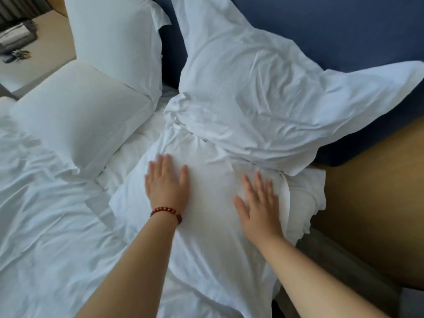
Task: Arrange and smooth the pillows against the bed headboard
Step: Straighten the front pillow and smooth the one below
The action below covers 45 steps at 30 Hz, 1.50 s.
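A white pillow lies flat on the bed in front of me. My left hand, with a red bead bracelet at the wrist, presses flat on its upper left part. My right hand lies flat on its right side, fingers spread. Behind it a crumpled white pillow leans against the blue headboard. Two more white pillows are on the left: one lying on the bed, one upright against the headboard.
The rumpled white sheet covers the bed on the left. A beige bedside table at the top left holds a dark bag and keys. A tan wooden panel runs along the bed's right side.
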Available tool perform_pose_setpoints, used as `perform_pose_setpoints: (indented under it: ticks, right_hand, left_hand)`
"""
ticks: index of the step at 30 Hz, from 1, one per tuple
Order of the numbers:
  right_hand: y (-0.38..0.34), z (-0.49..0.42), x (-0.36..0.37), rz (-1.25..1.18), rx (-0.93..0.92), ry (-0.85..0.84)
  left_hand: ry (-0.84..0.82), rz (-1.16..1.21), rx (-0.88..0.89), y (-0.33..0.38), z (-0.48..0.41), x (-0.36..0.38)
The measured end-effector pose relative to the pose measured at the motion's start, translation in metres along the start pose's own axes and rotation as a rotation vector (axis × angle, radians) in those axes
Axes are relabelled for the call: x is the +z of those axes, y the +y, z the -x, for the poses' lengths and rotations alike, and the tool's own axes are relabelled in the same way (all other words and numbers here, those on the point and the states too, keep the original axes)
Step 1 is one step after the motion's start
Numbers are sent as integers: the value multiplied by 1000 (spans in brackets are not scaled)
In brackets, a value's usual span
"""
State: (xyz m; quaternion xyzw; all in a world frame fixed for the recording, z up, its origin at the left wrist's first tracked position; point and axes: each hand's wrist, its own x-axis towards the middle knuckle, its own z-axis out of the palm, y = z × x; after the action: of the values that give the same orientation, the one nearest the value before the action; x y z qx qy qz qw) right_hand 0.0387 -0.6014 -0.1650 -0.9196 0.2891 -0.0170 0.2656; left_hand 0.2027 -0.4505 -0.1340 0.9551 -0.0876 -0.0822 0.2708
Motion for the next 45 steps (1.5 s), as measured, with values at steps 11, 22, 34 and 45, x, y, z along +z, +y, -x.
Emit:
perform_pose_setpoints:
  ticks: [11,22,34,45]
  right_hand:
    - [-38,92,42,-696,610,31]
    - [-41,110,40,-1126,1078,-31]
    - [-68,85,49,-1091,1091,39]
    - [-77,84,70,-1087,1141,37]
  left_hand:
    - [-161,458,-536,-111,28,-48]
    - [110,519,-1025,-95,60,-19]
    - [-239,1294,-810,-99,4,-49]
    - [-180,1067,-959,-118,14,-41]
